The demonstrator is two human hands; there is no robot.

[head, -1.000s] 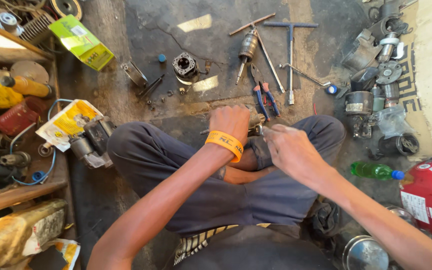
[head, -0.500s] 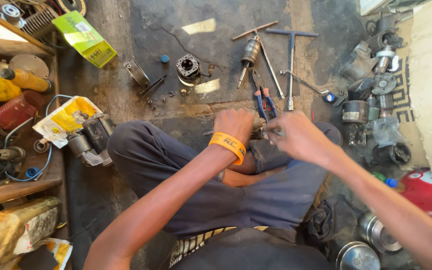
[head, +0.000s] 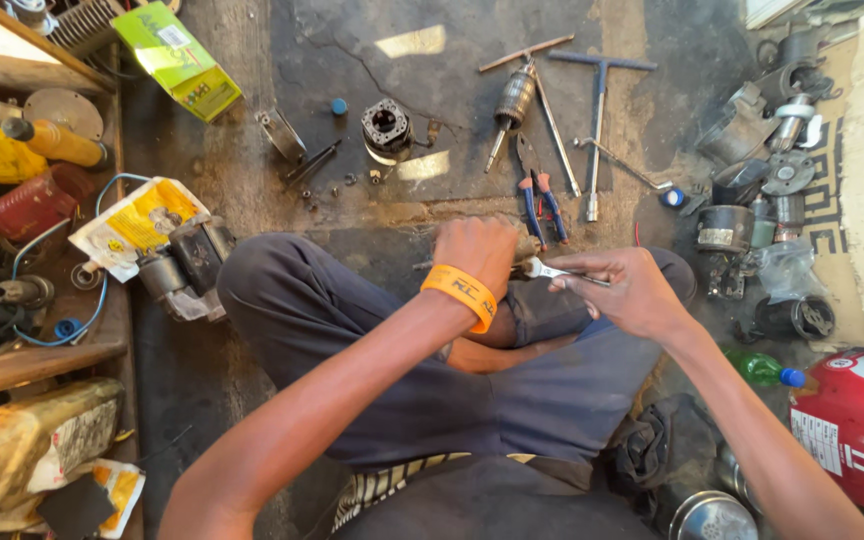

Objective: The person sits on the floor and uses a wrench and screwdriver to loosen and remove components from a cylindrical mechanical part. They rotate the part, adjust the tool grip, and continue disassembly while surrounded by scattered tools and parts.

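Nearest, the person sits cross-legged on the floor [head: 252, 180], both hands meeting just past the knees. Their left hand [head: 477, 250], with an orange wristband [head: 460, 292] on its wrist, is clenched around a small metal part [head: 525, 247] that is mostly hidden under the fingers. Their right hand [head: 622, 290] pinches a slim metal tool [head: 552, 270], its tip pointing left into that part, just beside the left thumb. Judging by this, the work on the part looks under way rather than finished, since the tool is engaged and the part is not set down. Just beyond lie blue-handled pliers [head: 537, 195] and a T-handle wrench [head: 600, 120], then an armature [head: 512, 100] and a round black housing [head: 386, 127]. Farther left sits a green box [head: 177, 55].
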